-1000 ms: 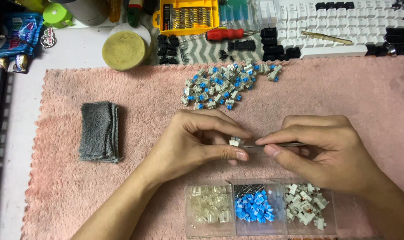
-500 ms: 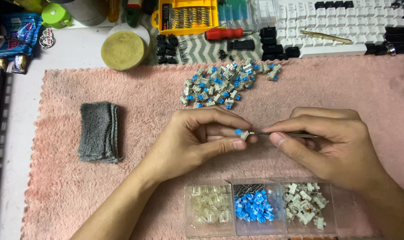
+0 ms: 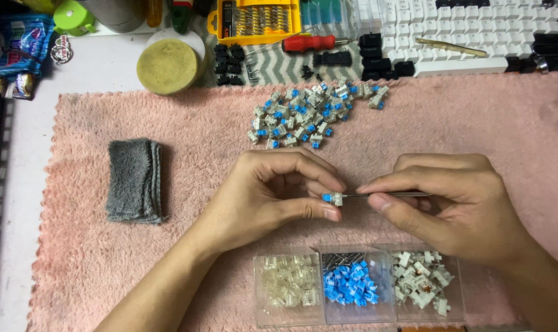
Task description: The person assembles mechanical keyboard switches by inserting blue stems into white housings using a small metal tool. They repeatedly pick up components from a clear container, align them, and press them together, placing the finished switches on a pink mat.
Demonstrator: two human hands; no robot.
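My left hand (image 3: 273, 193) pinches a small keyboard switch (image 3: 333, 198) with a blue stem between thumb and forefinger. My right hand (image 3: 451, 206) grips thin metal tweezers (image 3: 386, 195) whose tip touches the switch's side. Both hands hover over a pink towel mat (image 3: 187, 123). Beyond them lies a pile of several blue-stemmed switches (image 3: 310, 114). Near the front edge sits a clear box with three compartments (image 3: 359, 286): clear housings at left, blue stems and springs in the middle, grey bases at right.
A folded grey cloth (image 3: 134, 180) lies on the mat at left. At the back are a round yellow-green tin (image 3: 167, 66), a yellow screwdriver-bit case (image 3: 254, 21), a red-handled screwdriver (image 3: 316, 43), black keycaps (image 3: 230, 61) and a white keyboard (image 3: 463, 31).
The switch has been turned in my left fingers so its blue stem shows at the left, and the tweezers have drawn out slightly to the right, tip still at the switch.
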